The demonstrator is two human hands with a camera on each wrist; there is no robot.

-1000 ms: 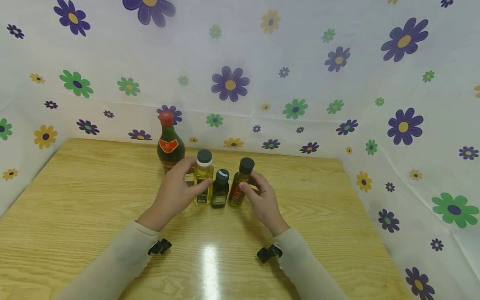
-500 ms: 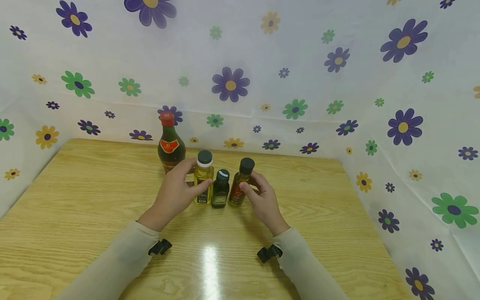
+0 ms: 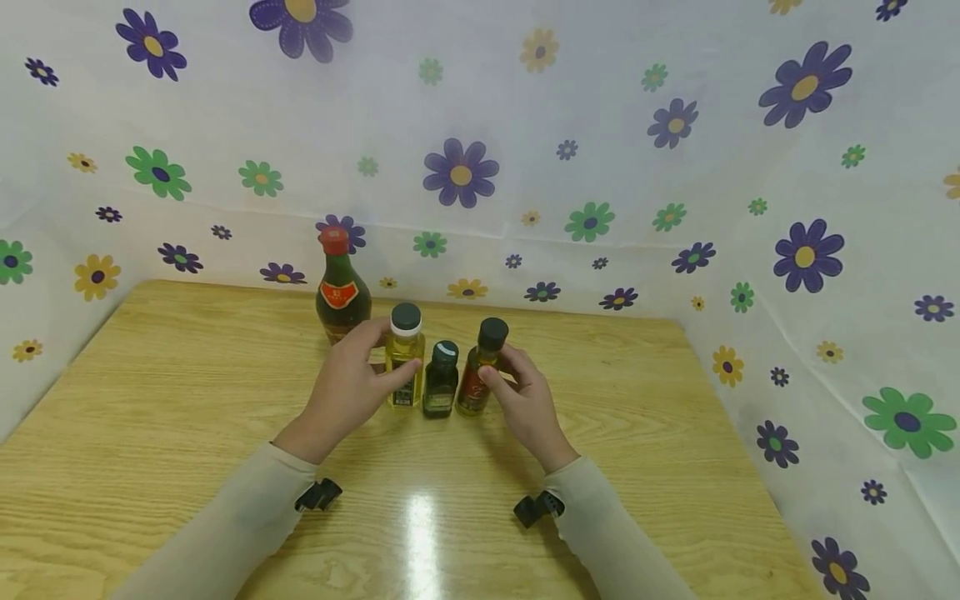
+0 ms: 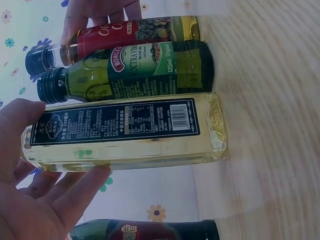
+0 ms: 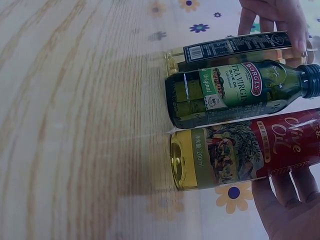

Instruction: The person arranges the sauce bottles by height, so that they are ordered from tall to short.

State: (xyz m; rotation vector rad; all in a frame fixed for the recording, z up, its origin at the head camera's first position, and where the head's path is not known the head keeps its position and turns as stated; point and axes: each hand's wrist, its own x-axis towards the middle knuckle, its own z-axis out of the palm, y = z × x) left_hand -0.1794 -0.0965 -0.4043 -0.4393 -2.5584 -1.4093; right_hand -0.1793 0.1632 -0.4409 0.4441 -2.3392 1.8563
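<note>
— While the three small bottles stand in a row near the middle of the table (image 3: 187, 392), what does your left hand (image 3: 347, 392) have?

— It grips the yellow bottle (image 3: 405, 367), the one at the left end of the row. My thumb lies across its front label and my fingers curl round the far side (the left wrist view shows the thumb and one finger on either face of it). The bottle stands upright on the wood.

— And your right hand (image 3: 525, 400)?

— It holds the red bottle (image 3: 476, 375) at the right end, thumb on the front of the red label, fingers wrapped behind. That bottle is upright too, with a black cap.

— What sits between them?

— The green bottle (image 3: 440, 382), shorter than the other two and dark. Neither hand touches it. In the wrist views it lies close against both neighbours, though I cannot tell whether the glass truly touches.

— Anything else on the table?

— A big bottle (image 3: 341, 290) with a red cap and red label stands behind my left hand, near the back edge. A flowered sheet (image 3: 675, 167) covers the walls around the table (purple, green and yellow blooms on white).
</note>
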